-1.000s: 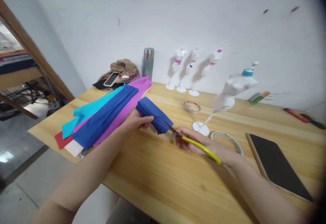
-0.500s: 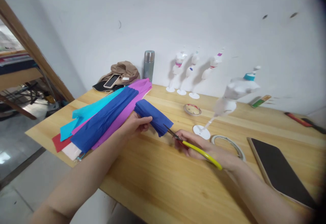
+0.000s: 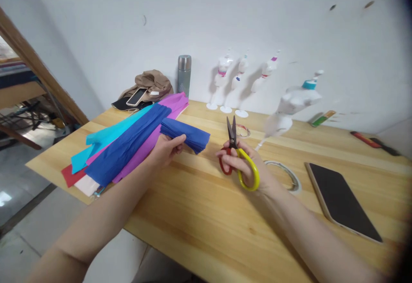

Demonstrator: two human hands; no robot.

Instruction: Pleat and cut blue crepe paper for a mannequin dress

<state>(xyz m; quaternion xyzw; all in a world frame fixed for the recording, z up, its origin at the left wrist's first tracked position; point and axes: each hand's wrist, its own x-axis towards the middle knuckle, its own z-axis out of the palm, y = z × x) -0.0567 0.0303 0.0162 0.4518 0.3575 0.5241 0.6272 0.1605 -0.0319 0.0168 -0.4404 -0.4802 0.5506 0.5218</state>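
Observation:
Pinched in my left hand is a folded strip of dark blue crepe-like paper, its layered right end sticking out past my fingers. My right hand grips scissors by their red and yellow handles. Their dark blades point up and away, slightly parted, with nothing between them and apart from the paper. Beside my left hand lies a fan of coloured sheets: a long blue sheet, a cyan sheet and a purple sheet.
Beyond my right hand stands a white mannequin with a cyan neck band; several smaller mannequins line the wall. Tape rolls, a dark tablet-like slab and a red-black tool lie right. A thermos and brown cloth stand at back.
The scissors have come away from the blue paper's end and swung from pointing left to pointing upward, blades parted. My left hand still holds the paper. The view has shifted slightly.

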